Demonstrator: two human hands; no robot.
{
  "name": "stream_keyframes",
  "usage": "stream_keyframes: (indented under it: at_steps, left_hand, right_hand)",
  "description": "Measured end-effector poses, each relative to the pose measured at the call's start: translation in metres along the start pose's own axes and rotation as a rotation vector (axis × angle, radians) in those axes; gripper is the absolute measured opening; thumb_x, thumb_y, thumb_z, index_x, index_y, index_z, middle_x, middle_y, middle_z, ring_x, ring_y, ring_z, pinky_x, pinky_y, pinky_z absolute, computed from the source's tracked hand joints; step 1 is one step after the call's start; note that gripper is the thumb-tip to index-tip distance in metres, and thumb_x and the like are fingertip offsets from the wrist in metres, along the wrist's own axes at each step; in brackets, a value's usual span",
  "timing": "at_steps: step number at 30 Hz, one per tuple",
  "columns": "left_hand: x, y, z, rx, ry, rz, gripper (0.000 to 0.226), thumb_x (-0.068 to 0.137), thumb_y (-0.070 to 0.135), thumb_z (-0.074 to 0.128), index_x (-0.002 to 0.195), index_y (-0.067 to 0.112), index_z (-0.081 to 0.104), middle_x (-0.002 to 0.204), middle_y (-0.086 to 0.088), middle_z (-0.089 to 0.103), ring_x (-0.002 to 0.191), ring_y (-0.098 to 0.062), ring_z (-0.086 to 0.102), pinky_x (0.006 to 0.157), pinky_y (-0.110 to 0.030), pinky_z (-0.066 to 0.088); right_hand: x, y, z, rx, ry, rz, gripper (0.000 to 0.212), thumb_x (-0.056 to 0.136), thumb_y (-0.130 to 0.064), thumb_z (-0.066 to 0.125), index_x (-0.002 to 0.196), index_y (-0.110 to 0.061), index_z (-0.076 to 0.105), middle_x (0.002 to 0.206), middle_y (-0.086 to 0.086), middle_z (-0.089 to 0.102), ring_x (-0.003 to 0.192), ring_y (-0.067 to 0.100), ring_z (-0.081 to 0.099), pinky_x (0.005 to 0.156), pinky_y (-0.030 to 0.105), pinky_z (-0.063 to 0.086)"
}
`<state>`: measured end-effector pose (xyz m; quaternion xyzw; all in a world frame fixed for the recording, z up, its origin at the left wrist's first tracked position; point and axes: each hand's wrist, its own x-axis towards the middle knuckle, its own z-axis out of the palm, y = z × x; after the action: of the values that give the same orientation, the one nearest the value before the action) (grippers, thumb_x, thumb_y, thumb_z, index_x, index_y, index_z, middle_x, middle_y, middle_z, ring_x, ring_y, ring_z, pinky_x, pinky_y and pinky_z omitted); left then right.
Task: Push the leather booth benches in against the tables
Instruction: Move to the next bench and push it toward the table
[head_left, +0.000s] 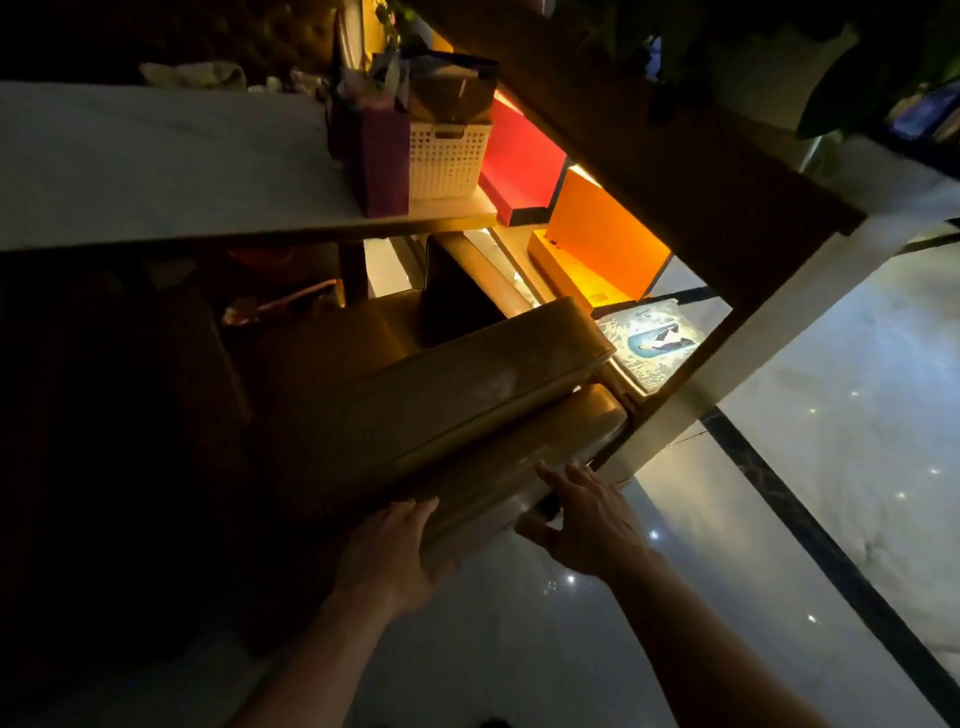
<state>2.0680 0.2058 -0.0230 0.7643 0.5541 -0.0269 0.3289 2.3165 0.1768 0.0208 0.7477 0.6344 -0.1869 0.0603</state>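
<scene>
Leather booth bench (441, 395) fills the middle of the frame, and I have both hands on its near end at lower centre. My left hand (400, 551) lies flat against the near face of the bench, fingers straight and together, pressing rather than gripping. My right hand (582, 519) sits just to the right of it at the lower corner of the bench, fingers spread and relaxed; the fingertips touch the padded edge, and I cannot tell whether the thumb hooks under it.

Room to move: the right end of the bench is close beside a pale upright post (727, 374) that runs diagonally from centre right toward the upper right, with only a thin dark gap between them. Behind me, at the bottom and right of the frame, the glossy floor (779, 519) is open, crossed by a dark inlaid stripe (831, 561). Beyond the bench, the table (156, 166) spans the upper left, its near edge overhanging the dark space on the bench's far side.

The bench is tan-brown with a dull sheen, built of two long padded rolls stacked one above the other, seams running lengthwise. On the table's right end stand a purple bag (379, 161) and a white perforated basket (447, 161)
</scene>
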Motion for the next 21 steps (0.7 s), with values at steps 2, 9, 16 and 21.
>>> stream_keyframes:
  at_steps: [2, 9, 16, 21]
  left_hand:
    - [0.016, 0.002, 0.016, -0.009, 0.013, -0.067, 0.088, 0.083, 0.069, 0.055, 0.153, 0.039, 0.012, 0.162, 0.006, 0.014, 0.147, -0.02, 0.016, 0.117, -0.045, 0.025]
    - [0.06, 0.012, 0.068, 0.057, 0.188, -0.301, 0.088, 0.084, 0.07, 0.052, 0.152, 0.043, 0.003, 0.164, 0.009, 0.002, 0.149, -0.02, 0.003, 0.118, -0.044, 0.018]
    - [0.087, 0.015, 0.092, 0.224, 0.4, -0.416, 0.089, 0.081, 0.072, 0.052, 0.152, 0.037, 0.012, 0.156, 0.005, 0.026, 0.14, -0.023, 0.026, 0.118, -0.047, 0.021]
    - [0.088, 0.009, 0.098, 0.225, 0.431, -0.432, 0.08, 0.081, 0.068, 0.058, 0.149, 0.041, 0.024, 0.147, 0.009, 0.036, 0.134, -0.021, 0.033, 0.099, -0.045, 0.042]
  right_hand:
    - [0.028, 0.021, 0.011, -0.011, -0.021, -0.041, 0.091, 0.084, -0.072, 0.055, 0.156, -0.036, 0.013, 0.163, 0.009, 0.023, 0.149, 0.031, 0.023, 0.118, 0.051, 0.031]
    - [0.131, 0.077, 0.039, -0.081, -0.014, -0.19, 0.102, 0.079, -0.071, 0.063, 0.156, -0.038, 0.005, 0.166, 0.014, 0.004, 0.152, 0.037, 0.004, 0.12, 0.057, 0.019]
    - [0.185, 0.095, 0.063, -0.094, -0.033, -0.336, 0.109, 0.079, -0.072, 0.062, 0.155, -0.04, -0.009, 0.166, 0.011, -0.014, 0.15, 0.037, -0.017, 0.12, 0.064, 0.003]
    - [0.183, 0.096, 0.082, -0.095, 0.065, -0.318, 0.1, 0.082, -0.071, 0.058, 0.156, -0.04, -0.002, 0.167, 0.011, -0.006, 0.152, 0.036, -0.012, 0.12, 0.062, 0.002]
